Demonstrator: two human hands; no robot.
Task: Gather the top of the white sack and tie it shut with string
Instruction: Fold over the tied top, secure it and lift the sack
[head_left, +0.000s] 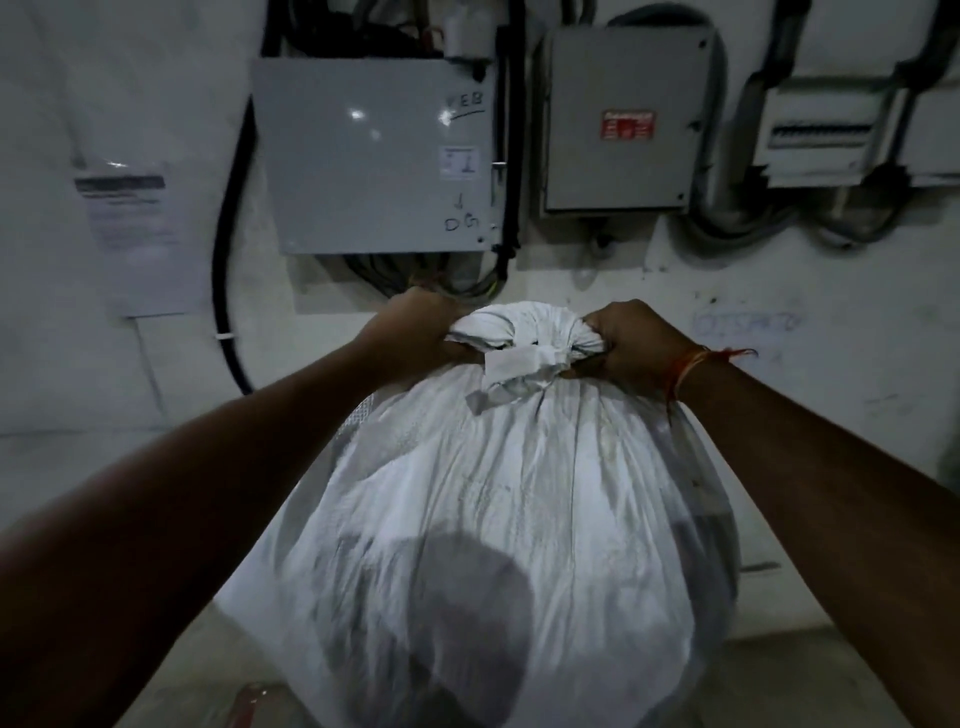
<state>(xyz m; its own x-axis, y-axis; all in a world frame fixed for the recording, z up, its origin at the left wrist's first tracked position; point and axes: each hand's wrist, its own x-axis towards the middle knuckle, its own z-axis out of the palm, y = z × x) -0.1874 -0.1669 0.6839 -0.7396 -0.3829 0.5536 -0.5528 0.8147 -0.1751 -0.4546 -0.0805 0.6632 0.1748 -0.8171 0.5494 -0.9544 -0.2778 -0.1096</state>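
A full white woven sack (498, 519) stands in front of me, bulging, with its top bunched into a knotted bundle (524, 343). My left hand (421, 332) grips the left end of that bundle. My right hand (628, 338), with a red-orange thread on the wrist, grips the right end. A flat white strip (511, 364) hangs out of the knot toward me. No separate string shows; whatever binds the neck is hidden among the folds.
A wall stands close behind the sack with a large grey electrical box (374, 156), a smaller grey box (623, 119) and a white breaker panel (831, 130). Black cables (228, 291) run down the wall. A paper notice (135, 234) hangs at the left.
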